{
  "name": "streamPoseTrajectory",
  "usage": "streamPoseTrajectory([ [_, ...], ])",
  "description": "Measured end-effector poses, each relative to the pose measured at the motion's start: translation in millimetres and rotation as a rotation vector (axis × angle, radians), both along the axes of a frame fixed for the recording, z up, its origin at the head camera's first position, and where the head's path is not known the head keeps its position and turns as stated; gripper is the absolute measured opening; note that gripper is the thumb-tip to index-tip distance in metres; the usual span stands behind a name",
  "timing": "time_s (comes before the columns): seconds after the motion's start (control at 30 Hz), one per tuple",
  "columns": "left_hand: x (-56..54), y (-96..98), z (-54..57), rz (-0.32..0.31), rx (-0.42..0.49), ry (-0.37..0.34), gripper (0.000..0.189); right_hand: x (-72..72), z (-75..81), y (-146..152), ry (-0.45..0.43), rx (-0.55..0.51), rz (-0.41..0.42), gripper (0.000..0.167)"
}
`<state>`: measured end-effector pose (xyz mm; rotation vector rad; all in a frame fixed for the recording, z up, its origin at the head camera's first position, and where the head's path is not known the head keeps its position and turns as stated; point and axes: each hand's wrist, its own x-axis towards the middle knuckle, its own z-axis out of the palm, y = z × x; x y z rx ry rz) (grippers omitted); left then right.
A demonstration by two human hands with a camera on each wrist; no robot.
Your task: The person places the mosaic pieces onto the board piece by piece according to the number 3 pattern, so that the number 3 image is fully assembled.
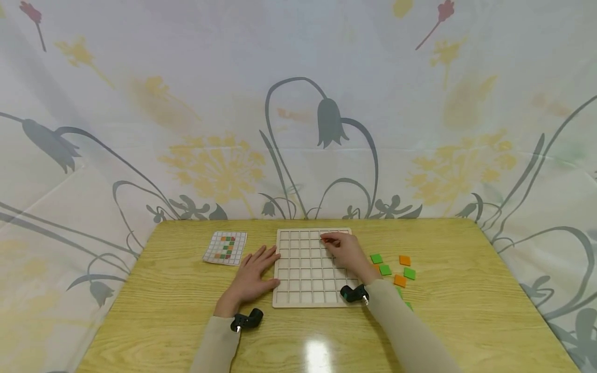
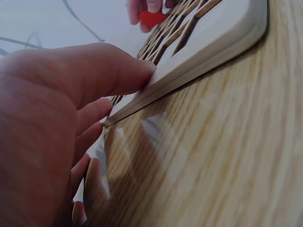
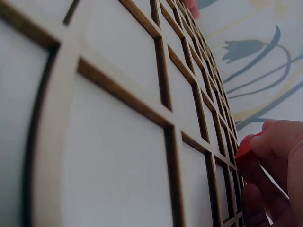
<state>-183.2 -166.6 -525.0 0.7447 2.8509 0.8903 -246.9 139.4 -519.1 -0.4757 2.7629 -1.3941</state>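
A pale wooden grid board (image 1: 306, 269) with square cells lies on the table. My right hand (image 1: 345, 254) is over its far right part, pinching a red square tile (image 3: 245, 150) between thumb and fingertips, close above the cells. Red also shows at those fingertips in the left wrist view, where the red tile (image 2: 151, 19) is partly covered. My left hand (image 1: 252, 274) rests at the board's left edge with fingers spread, the thumb (image 2: 128, 71) touching the rim. A paper card (image 1: 210, 254) printed with a grid and coloured squares lies left of the board.
Right of the board lie several loose tiles, such as a green tile (image 1: 409, 273) and an orange tile (image 1: 400, 280); the right forearm partly hides some. A patterned curtain (image 1: 298, 171) rises behind the table's (image 1: 177, 290) far edge.
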Motion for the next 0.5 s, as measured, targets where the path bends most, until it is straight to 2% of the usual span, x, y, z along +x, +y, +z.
streamPoseTrajectory([
  [0.2, 0.2, 0.1, -1.3, 0.001, 0.011, 0.014, 0.066, 0.3, -2.1, -1.7, -0.016, 0.002, -0.035, 0.027],
  [0.33, 0.1, 0.9, -1.6, 0.000, 0.019, 0.011, 0.066, 0.7, -4.7, -3.4, 0.016, -0.009, -0.051, 0.028],
  [0.5, 0.2, 1.2, -0.9, 0.003, 0.022, 0.005, 0.066, 0.8, -3.2, -7.0, 0.074, 0.043, -0.060, 0.027],
])
